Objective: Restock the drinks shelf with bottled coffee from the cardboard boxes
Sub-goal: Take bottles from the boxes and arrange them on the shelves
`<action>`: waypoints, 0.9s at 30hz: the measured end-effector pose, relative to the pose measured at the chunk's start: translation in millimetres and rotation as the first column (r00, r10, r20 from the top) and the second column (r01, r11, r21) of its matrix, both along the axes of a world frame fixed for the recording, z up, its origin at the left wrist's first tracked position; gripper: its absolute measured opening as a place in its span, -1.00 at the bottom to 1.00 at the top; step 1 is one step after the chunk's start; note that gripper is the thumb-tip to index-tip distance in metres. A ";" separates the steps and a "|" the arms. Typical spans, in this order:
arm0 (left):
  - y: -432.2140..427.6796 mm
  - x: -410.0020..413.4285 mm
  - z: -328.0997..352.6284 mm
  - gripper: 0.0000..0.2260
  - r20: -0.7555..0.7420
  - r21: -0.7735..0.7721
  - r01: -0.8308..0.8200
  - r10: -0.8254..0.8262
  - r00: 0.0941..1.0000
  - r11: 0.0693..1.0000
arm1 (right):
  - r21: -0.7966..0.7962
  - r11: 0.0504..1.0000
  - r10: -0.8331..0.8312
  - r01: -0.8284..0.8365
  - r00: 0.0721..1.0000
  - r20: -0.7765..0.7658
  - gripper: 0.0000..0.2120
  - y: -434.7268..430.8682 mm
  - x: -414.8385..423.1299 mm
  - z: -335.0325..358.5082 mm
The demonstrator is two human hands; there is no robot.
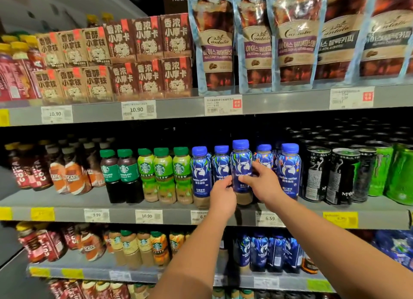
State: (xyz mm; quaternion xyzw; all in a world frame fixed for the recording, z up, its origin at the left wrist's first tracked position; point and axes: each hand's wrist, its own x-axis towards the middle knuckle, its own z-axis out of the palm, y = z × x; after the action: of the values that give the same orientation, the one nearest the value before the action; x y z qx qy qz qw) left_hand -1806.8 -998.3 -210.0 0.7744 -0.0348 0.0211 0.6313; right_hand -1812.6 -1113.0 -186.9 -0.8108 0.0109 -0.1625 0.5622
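Observation:
A blue-capped bottle of luckin coffee (241,162) stands upright at the front of the middle shelf (174,216), among several matching blue bottles (289,164). My left hand (222,194) grips its lower left side. My right hand (262,183) holds its right side, with the fingers wrapped round the label. The bottle's bottom is partly hidden behind my hands. No cardboard box is in view.
Green-capped Starbucks bottles (161,173) stand just left of the blue ones; black and green energy cans (339,175) stand to the right. The upper shelf holds coffee cartons (147,57) and Cantata pouches (252,41). More bottles (268,251) fill the shelf below.

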 end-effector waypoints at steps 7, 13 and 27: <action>-11.1 -3.0 -10.9 -0.63 -0.023 -0.026 -0.043 0.042 0.999 0.999 | -0.094 0.990 -0.112 0.110 0.993 -0.024 -0.59 0.5 -0.9 -6.8; -6.8 -4.4 -11.0 -0.62 -0.044 0.003 -0.028 0.028 0.999 1.000 | -0.111 0.963 -0.249 0.247 0.968 -0.008 -0.67 6.7 -7.8 -11.4; 76.1 -50.0 12.9 -0.75 0.111 0.887 0.006 -0.224 0.968 0.462 | -0.825 0.562 -0.300 0.049 0.943 -0.148 -0.76 58.6 -59.0 -4.9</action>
State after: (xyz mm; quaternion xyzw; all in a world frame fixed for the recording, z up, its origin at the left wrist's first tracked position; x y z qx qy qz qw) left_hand -1856.8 -922.2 -197.2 0.9770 -0.1600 0.0395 0.1352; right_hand -1871.6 -1054.4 -191.8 -0.9861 0.0932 -0.0920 0.1025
